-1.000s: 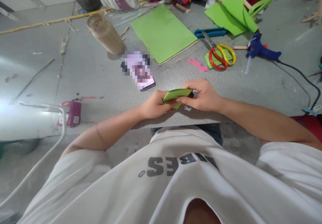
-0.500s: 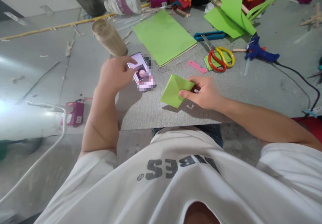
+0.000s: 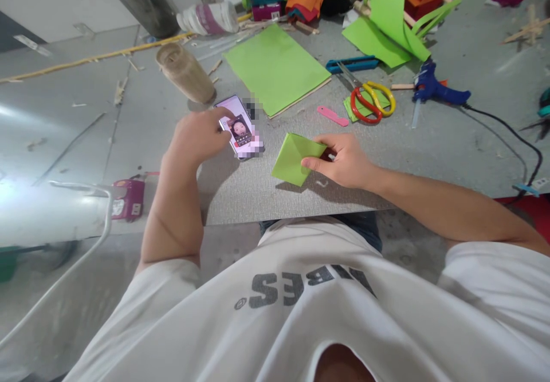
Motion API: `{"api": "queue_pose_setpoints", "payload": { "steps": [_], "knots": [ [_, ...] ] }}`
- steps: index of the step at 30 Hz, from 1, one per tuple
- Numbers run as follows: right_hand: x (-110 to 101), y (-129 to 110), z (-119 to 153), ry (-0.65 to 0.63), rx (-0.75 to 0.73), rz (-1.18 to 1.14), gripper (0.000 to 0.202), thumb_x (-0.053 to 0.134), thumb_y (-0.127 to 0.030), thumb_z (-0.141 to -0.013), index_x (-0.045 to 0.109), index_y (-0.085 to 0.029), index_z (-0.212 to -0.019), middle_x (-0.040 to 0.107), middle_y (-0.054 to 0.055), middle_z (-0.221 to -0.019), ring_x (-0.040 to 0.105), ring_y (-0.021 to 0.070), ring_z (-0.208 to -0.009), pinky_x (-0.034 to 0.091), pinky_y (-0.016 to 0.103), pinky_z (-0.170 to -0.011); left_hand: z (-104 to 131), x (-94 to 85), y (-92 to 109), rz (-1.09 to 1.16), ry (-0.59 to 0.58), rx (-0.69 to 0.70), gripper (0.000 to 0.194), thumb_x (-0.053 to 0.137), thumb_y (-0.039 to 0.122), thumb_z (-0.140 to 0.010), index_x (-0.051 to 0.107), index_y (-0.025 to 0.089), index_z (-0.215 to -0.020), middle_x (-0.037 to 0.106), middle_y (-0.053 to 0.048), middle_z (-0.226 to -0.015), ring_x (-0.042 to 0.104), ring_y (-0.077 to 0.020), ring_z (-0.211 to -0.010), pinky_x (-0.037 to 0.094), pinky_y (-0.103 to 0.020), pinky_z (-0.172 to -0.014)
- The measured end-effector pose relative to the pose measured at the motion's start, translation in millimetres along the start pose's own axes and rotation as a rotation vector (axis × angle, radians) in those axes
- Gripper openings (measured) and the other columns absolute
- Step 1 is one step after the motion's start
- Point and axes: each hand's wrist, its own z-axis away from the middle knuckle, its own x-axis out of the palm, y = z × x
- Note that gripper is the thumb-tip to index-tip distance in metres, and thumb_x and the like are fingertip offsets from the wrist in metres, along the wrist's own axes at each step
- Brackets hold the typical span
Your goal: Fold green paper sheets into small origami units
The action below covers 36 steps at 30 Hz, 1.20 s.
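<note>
A phone point(image 3: 241, 133) with its screen lit lies flat on the grey table. My left hand point(image 3: 194, 136) is over its left edge, index finger and thumb reaching onto the screen and the other fingers curled. Nothing is held in that hand; whether the fingertip touches the glass, I cannot tell. Between thumb and fingers, my right hand point(image 3: 346, 160) grips a folded piece of green paper point(image 3: 289, 161) by its right corner, just above the table near the front edge. The ends of the right fingers are hidden behind the paper.
Behind the phone lie green sheets point(image 3: 277, 70) and a tan bottle point(image 3: 185, 74). Scissors point(image 3: 373, 104), a pink folding tool point(image 3: 332, 115), a blue cutter point(image 3: 352, 63) and a blue glue gun point(image 3: 438, 87) with a trailing cord lie right. Coloured paper pieces point(image 3: 389, 27) stand at the back.
The picture on the phone's screen has shifted, and the left index finger has moved slightly on it. The right hand keeps its grip on the green paper. The view has tilted slightly.
</note>
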Motion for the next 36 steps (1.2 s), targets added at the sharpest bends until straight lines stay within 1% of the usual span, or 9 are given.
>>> {"api": "queue_pose_setpoints", "payload": {
  "steps": [5,9,13,17,20,23,28,31,36],
  "knots": [
    [2.1,-2.1,0.1,0.013,-0.018,0.0,0.037,0.094,-0.049,-0.095,0.066,-0.027,-0.084,0.048,-0.007,-0.071,0.037,0.013,-0.064,0.036,0.033,-0.062,-3.2,8.7,6.5,0.03,0.043,0.012,0.027,0.101,0.041,-0.087,0.083,0.032,-0.105,0.052,-0.008,-0.105,0.058,-0.0437,-0.13,0.038,-0.063,-0.134],
    [2.8,-1.8,0.2,0.009,-0.003,-0.009,0.038,0.094,-0.05,-0.095,0.065,-0.027,-0.085,0.048,-0.006,-0.072,0.037,0.0137,-0.065,0.035,0.034,-0.062,-5.1,23.1,6.1,-0.015,0.063,0.042,0.033,0.098,0.045,-0.087,0.089,0.033,-0.117,0.049,-0.011,-0.118,0.048,-0.048,-0.137,0.021,-0.08,-0.139],
    [2.7,-1.7,0.6,-0.002,0.016,0.008,0.042,0.094,-0.052,-0.096,0.063,-0.027,-0.083,0.046,-0.006,-0.071,0.04,0.0144,-0.069,0.036,0.034,-0.064,-5.8,38.6,-0.2,0.009,0.103,0.14,0.049,0.096,0.048,-0.091,0.092,0.04,-0.139,0.056,-0.013,-0.13,0.04,-0.051,-0.145,0.017,-0.082,-0.139],
    [3.0,-2.5,0.3,0.005,0.017,0.011,0.037,0.091,-0.049,-0.098,0.064,-0.026,-0.086,0.049,-0.006,-0.072,0.039,0.0136,-0.067,0.036,0.034,-0.064,-4.7,45.3,2.6,0.056,0.233,0.205,0.056,0.095,0.043,-0.093,0.088,0.036,-0.148,0.066,-0.012,-0.14,0.05,-0.0481,-0.147,0.022,-0.084,-0.139],
    [2.5,-2.9,-0.8,0.004,0.006,0.005,0.04,0.09,-0.048,-0.099,0.059,-0.027,-0.082,0.045,-0.006,-0.072,0.038,0.0136,-0.066,0.035,0.034,-0.063,4.8,46.7,19.8,0.213,0.266,0.273,0.032,0.084,0.04,-0.102,0.088,0.03,-0.132,0.08,-0.007,-0.127,0.07,-0.0354,-0.123,0.047,-0.074,-0.13],
    [0.7,-2.5,-2.7,0.014,0.007,0.006,0.045,0.091,-0.049,-0.1,0.056,-0.028,-0.08,0.043,-0.006,-0.071,0.038,0.0143,-0.067,0.036,0.034,-0.063,23.7,49.7,50.0,0.539,-0.017,0.303,0.031,0.079,0.047,-0.109,0.088,0.025,-0.13,0.089,-0.006,-0.108,0.079,-0.0265,-0.095,0.067,-0.051,-0.095],
    [-3.0,-0.5,-6.7,0.091,0.017,0.005,0.053,0.098,-0.061,-0.097,0.059,-0.028,-0.083,0.047,-0.005,-0.073,0.043,0.0153,-0.07,0.041,0.035,-0.065,53.0,61.5,98.6,0.653,-0.491,0.228,0.055,0.099,0.073,-0.101,0.085,0.02,-0.099,0.08,-0.004,-0.08,0.068,-0.0178,-0.067,0.053,-0.031,-0.062],
    [-3.4,1.8,-10.1,0.121,0.026,-0.06,0.063,0.101,-0.072,-0.092,0.056,-0.028,-0.081,0.05,-0.004,-0.074,0.047,0.0149,-0.071,0.044,0.034,-0.064,58.9,70.5,109.0,0.656,-0.569,0.162,0.069,0.095,0.082,-0.104,0.075,0.021,-0.081,0.064,0.0,-0.062,0.049,-0.0121,-0.053,0.036,-0.029,-0.051],
    [0.5,9.9,-14.1,0.141,0.051,-0.187,0.061,0.105,-0.074,-0.089,0.067,-0.028,-0.104,0.072,-0.001,-0.088,0.061,0.0158,-0.072,0.053,0.034,-0.062,58.9,81.6,104.3,0.763,-0.532,0.116,0.081,0.088,0.099,-0.101,0.073,0.022,-0.083,0.063,0.0,-0.059,0.051,-0.0123,-0.051,0.04,-0.028,-0.049]
  ]
}}
